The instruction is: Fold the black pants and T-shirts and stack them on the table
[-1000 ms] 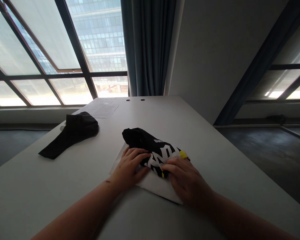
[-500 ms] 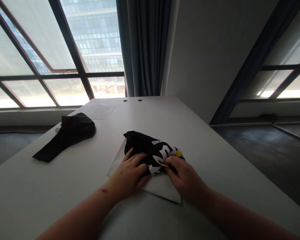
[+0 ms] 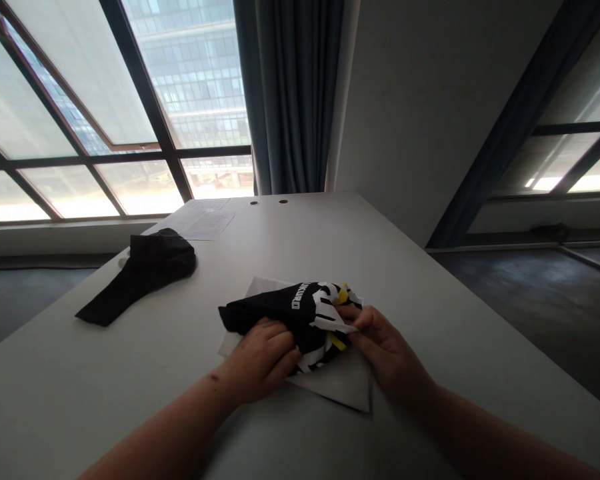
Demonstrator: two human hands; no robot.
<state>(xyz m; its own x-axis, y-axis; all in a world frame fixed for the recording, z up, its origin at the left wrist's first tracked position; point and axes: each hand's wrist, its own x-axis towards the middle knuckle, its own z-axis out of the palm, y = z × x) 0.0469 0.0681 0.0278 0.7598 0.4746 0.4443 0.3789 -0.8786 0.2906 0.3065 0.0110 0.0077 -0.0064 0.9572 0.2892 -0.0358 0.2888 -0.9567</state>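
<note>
A crumpled black printed cloth (image 3: 275, 303) with white and yellow graphics and white lettering lies in front of me on the table. Beneath it a flat pale cloth-like sheet (image 3: 343, 390) sticks out at several sides; its exact kind is unclear. My left hand (image 3: 265, 357) has its fingers curled over the near left side of the black cloth, the tips partly hidden in it. Between thumb and fingers, my right hand (image 3: 385, 347) pinches the cloth's right end at a white printed part, some fingers tucked behind.
On the left of the white table (image 3: 300, 240) lies a folded black fabric piece (image 3: 150, 270) with a long narrow end. Printed papers (image 3: 207, 223) rest at the far left, near two round cable holes. Windows and a blue curtain (image 3: 293, 100) stand behind.
The black printed cloth has turned and shifted left and nearer, showing more lettering. My left fingers went from spread to curled, and my right hand moved slightly right, pulling its edge.
</note>
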